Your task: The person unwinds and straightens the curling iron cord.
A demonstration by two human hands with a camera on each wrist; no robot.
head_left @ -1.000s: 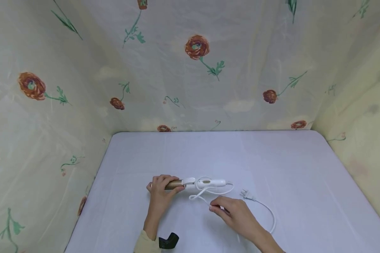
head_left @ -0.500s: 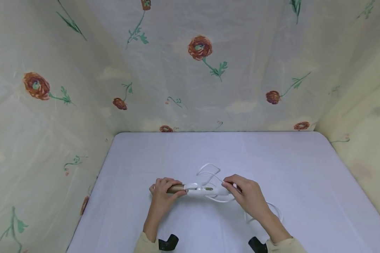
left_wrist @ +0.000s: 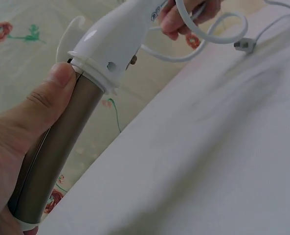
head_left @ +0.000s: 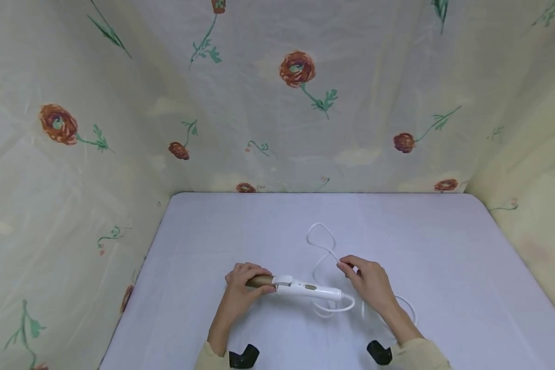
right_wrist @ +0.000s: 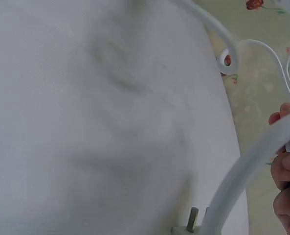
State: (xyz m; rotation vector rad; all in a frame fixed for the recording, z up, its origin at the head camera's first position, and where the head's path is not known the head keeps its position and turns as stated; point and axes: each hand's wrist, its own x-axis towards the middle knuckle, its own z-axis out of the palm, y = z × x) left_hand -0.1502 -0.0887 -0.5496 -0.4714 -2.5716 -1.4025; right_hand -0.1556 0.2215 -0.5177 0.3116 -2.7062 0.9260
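My left hand [head_left: 240, 290] grips a curling iron [head_left: 316, 291] by its bronze barrel, the thumb lying along it near the white clamp lever. The white handle points right and slightly toward me. In the left wrist view the barrel [left_wrist: 56, 147] slants above the white surface. The fingertips of my right hand [head_left: 370, 282] pinch the white cord [head_left: 334, 241], right of the handle. One loop of it rises beyond that hand, and another curls at the handle's end. A two-prong plug [left_wrist: 244, 45] dangles on the cord; its metal prongs [right_wrist: 192, 219] also show in the right wrist view.
A white-covered table [head_left: 236, 226] lies under both hands. Floral cloth [head_left: 296, 133] hangs behind it and along the sides. Black wrist devices [head_left: 244, 356] sit by each sleeve. More cord [head_left: 409, 308] hangs behind the right wrist.
My right hand has moved up and right, drawing the cord into a loop beyond the curling iron. The iron has swung so its handle end sits nearer me. The left hand keeps its grip.
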